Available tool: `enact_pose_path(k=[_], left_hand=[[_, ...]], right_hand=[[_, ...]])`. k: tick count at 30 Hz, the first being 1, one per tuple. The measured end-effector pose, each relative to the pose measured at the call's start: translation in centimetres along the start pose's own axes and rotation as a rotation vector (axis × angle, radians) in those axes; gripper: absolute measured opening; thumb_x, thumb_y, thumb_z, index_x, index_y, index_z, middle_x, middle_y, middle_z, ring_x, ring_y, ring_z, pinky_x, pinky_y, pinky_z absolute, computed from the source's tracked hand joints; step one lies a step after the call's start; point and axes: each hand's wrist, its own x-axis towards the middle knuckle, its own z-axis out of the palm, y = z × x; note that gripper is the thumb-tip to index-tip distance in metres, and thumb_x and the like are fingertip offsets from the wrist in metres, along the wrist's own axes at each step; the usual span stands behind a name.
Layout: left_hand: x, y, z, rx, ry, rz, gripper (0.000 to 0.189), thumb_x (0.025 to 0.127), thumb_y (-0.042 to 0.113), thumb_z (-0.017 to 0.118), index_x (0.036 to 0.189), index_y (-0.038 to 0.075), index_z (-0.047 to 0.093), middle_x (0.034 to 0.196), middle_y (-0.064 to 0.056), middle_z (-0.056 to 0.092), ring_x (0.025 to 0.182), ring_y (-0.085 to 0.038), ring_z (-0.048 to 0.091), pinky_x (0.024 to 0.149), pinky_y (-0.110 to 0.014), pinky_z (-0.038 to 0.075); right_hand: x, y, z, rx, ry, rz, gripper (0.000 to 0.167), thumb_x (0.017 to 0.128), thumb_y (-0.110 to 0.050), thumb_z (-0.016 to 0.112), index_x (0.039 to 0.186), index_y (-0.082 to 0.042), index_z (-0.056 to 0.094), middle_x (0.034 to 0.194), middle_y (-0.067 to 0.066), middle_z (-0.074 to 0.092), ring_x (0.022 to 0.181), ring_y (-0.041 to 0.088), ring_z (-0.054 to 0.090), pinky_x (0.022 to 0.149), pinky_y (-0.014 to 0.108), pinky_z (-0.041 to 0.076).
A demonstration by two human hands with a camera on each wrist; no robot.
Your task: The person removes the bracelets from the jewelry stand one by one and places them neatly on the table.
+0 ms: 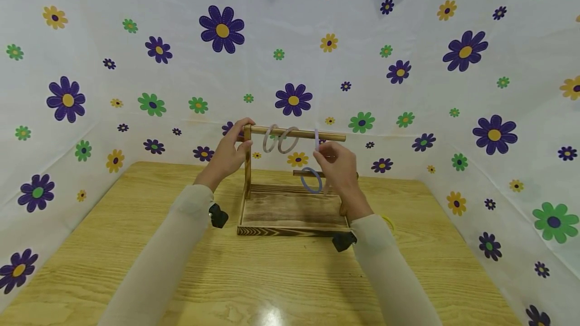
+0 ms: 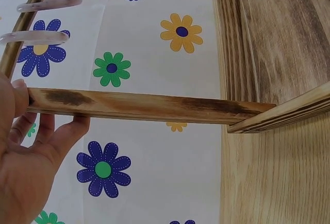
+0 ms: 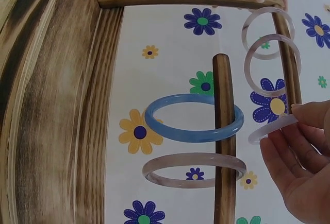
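Note:
My left hand (image 1: 228, 152) grips the top of the upright post (image 2: 149, 105) of a wooden bangle stand, beneath the left end of its upper bar (image 1: 331, 136). Two pale, brownish-pink translucent bangles (image 1: 288, 140) hang on that bar. Farther right, my right hand (image 1: 337, 165) pinches a pale lavender bangle (image 3: 273, 127) between thumb and fingers, at the upper bar. On the lower bar (image 3: 223, 80) hang a blue bangle (image 3: 193, 134) and a greyish-pink bangle (image 3: 180, 183). The fingers of the right hand partly hide the upper bar in the right wrist view.
The stand's tray base (image 1: 290, 208) rests on a wood-grain table (image 1: 254, 275). A thin yellow ring-like thing (image 1: 388, 223) lies beyond my right wrist, partly hidden. A flower-printed white cloth (image 1: 181, 74) walls the back and sides.

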Motion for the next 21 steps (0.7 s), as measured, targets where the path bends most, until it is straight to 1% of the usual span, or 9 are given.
enact_pose_path(k=[3, 6, 9, 12, 17, 21], left_hand=[[0.0, -0.1, 0.0, 0.003, -0.001, 0.003, 0.046, 0.108, 0.008, 0.050, 0.151, 0.022, 0.039, 0.134, -0.018, 0.056, 0.128, -0.041, 0.058, 0.097, -0.059, 0.055], [0.0, -0.1, 0.1, 0.006, -0.001, 0.003, 0.046, 0.108, 0.008, 0.050, 0.151, 0.021, 0.039, 0.133, -0.018, 0.056, 0.128, -0.041, 0.058, 0.097, -0.059, 0.056], [0.0, 0.0, 0.1, 0.008, -0.001, 0.000, 0.045, 0.108, 0.008, 0.049, 0.151, 0.020, 0.038, 0.133, -0.019, 0.056, 0.128, -0.041, 0.058, 0.096, -0.059, 0.056], [-0.1, 0.0, 0.0, 0.006, 0.000, -0.007, 0.046, 0.108, 0.008, 0.049, 0.151, 0.020, 0.039, 0.133, -0.019, 0.056, 0.128, -0.041, 0.058, 0.097, -0.058, 0.056], [0.0, 0.1, 0.1, -0.003, -0.006, -0.012, 0.047, 0.108, 0.008, 0.049, 0.152, 0.021, 0.038, 0.135, -0.019, 0.056, 0.129, -0.041, 0.057, 0.100, -0.058, 0.055], [-0.1, -0.1, 0.1, 0.002, 0.002, -0.010, 0.047, 0.108, 0.007, 0.049, 0.152, 0.022, 0.038, 0.136, -0.018, 0.056, 0.129, -0.040, 0.057, 0.099, -0.057, 0.055]], right_hand=[[-0.1, 0.3, -0.3, -0.005, 0.004, 0.012, 0.015, 0.096, -0.008, 0.073, 0.105, 0.004, 0.072, 0.103, 0.021, 0.077, 0.094, 0.033, 0.075, 0.083, 0.032, 0.062], [-0.1, 0.5, -0.6, -0.004, 0.013, 0.011, 0.015, 0.096, -0.008, 0.073, 0.105, 0.004, 0.072, 0.102, 0.021, 0.076, 0.091, 0.033, 0.074, 0.078, 0.016, 0.055], [-0.1, 0.7, -0.8, 0.009, 0.012, 0.007, 0.016, 0.096, -0.007, 0.073, 0.106, 0.005, 0.071, 0.103, 0.023, 0.076, 0.092, 0.034, 0.073, 0.075, 0.008, 0.049], [-0.1, 0.9, -1.0, 0.008, 0.010, 0.010, 0.016, 0.096, -0.007, 0.072, 0.106, 0.005, 0.071, 0.103, 0.023, 0.076, 0.091, 0.034, 0.073, 0.073, 0.006, 0.048], [0.0, 1.1, -1.3, -0.015, 0.018, 0.032, 0.016, 0.097, -0.009, 0.072, 0.107, 0.004, 0.072, 0.102, 0.022, 0.076, 0.088, 0.032, 0.073, 0.065, 0.008, 0.050], [0.1, 1.2, -1.5, -0.020, 0.016, 0.032, 0.017, 0.097, -0.010, 0.072, 0.107, 0.004, 0.072, 0.102, 0.022, 0.076, 0.088, 0.033, 0.073, 0.067, 0.007, 0.049]])
